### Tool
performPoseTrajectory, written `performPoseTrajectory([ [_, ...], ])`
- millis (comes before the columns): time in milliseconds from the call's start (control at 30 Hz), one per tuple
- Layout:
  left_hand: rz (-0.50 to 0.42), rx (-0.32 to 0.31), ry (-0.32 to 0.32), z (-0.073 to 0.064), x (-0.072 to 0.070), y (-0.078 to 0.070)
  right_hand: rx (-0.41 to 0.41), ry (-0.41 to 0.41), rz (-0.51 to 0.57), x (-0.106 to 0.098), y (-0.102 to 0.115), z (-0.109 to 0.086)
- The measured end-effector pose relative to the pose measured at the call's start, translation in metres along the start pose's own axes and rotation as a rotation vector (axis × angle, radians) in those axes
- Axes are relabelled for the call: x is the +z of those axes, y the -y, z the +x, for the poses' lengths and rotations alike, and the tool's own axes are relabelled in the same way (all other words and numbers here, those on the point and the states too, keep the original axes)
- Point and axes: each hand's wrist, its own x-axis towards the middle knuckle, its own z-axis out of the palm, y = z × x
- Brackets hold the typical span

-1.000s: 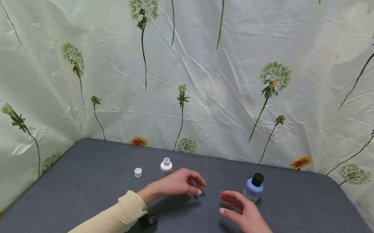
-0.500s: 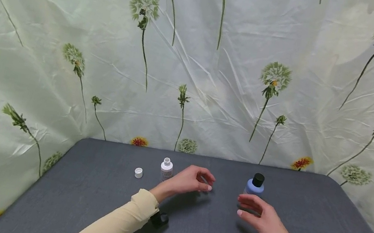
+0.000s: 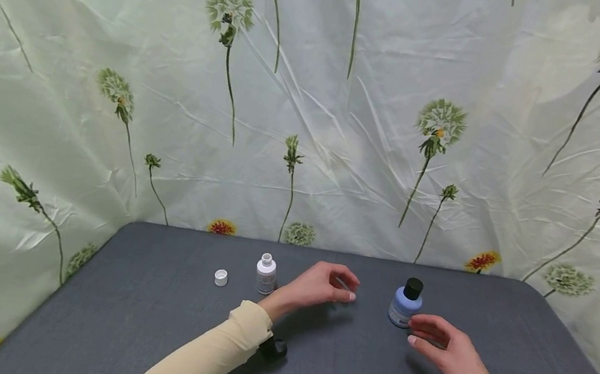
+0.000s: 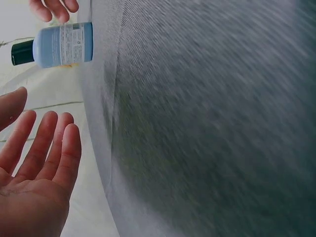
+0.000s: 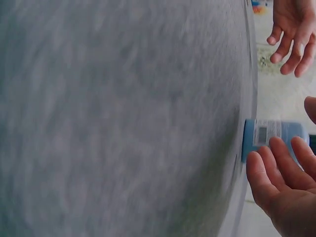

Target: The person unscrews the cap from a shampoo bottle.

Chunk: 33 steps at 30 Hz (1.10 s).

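Note:
A blue bottle (image 3: 404,309) with a black cap stands upright on the dark table, its printed label showing in the left wrist view. Just right of it is my right hand (image 3: 448,349), fingers relaxed and holding nothing; its fingertips overlap the bottle's lower edge in the head view. My left hand (image 3: 322,285) hovers over the table between the two bottles, loosely bent and holding nothing. To its left stands a white bottle (image 3: 265,275) with its neck uncapped. A small white cap (image 3: 221,278) lies left of that bottle, hollow side up.
The dark grey table (image 3: 147,314) ends at the back against a pale curtain (image 3: 364,158) printed with dandelions. A black band-like object (image 3: 273,348) shows at the left sleeve's cuff.
Both hands have moved right. The right hand has passed from in front of the blue bottle to its right side, uncovering it. The left hand has moved away from the white bottle, uncovering its label.

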Motion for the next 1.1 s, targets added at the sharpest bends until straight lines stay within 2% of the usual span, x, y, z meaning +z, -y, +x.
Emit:
performPoseTrajectory([
  [233,-0.008,0.026,-0.007,0.012,0.012,-0.003,0.026,-0.037,-0.026,-0.008,-0.010,0.003],
  [500,-0.033,0.028,-0.020,0.023,0.023,-0.008,0.113,0.016,-0.047,-0.011,-0.011,0.010],
  [667,-0.062,0.016,-0.041,0.031,0.033,-0.012,0.166,0.038,-0.020,-0.011,-0.012,0.018],
  [833,-0.069,0.015,-0.071,0.039,0.043,-0.015,0.168,0.045,-0.032,-0.009,-0.013,0.023],
  [967,-0.083,0.045,-0.077,0.045,0.050,-0.019,0.168,0.050,-0.017,-0.007,-0.013,0.026],
  [1100,-0.139,0.064,-0.071,0.051,0.056,-0.023,0.151,0.069,0.014,-0.006,-0.015,0.032],
])
